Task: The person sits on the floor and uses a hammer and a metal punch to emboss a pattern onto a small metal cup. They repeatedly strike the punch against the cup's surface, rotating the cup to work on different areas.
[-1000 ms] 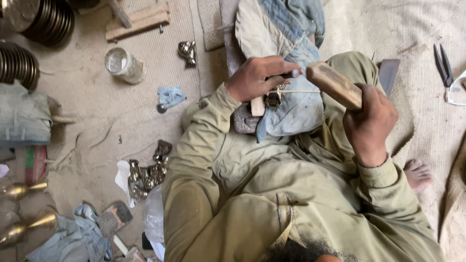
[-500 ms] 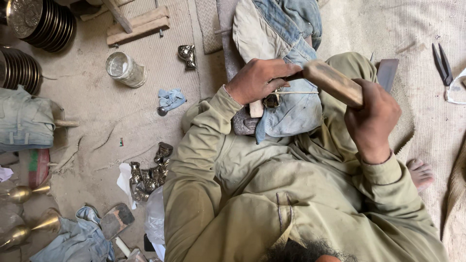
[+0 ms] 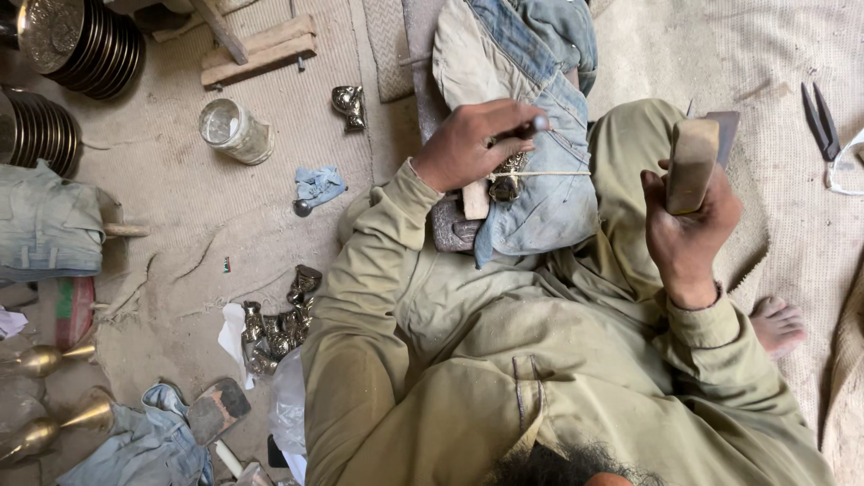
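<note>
My left hand (image 3: 472, 144) pinches a thin metal punch (image 3: 533, 126) and presses its tip onto a small shiny metal piece (image 3: 507, 175). The piece rests on a denim-covered pad (image 3: 549, 211) on my lap, with a thin stick lying across it. A short wooden block (image 3: 474, 200) pokes out beneath that hand. My right hand (image 3: 688, 238) grips a wooden mallet block (image 3: 693, 162), held upright to the right, well apart from the punch.
On the sandy floor to the left stand stacked metal plates (image 3: 81, 40), a glass jar (image 3: 234, 130), a heap of small metal figures (image 3: 279, 328) and brass horn-shaped pieces (image 3: 54, 360). Scissors (image 3: 823, 121) lie far right. Wooden planks (image 3: 261, 54) sit at the top.
My right hand has swung the wooden mallet away from the punch, to the right and upright. My left hand stays on the metal piece.
</note>
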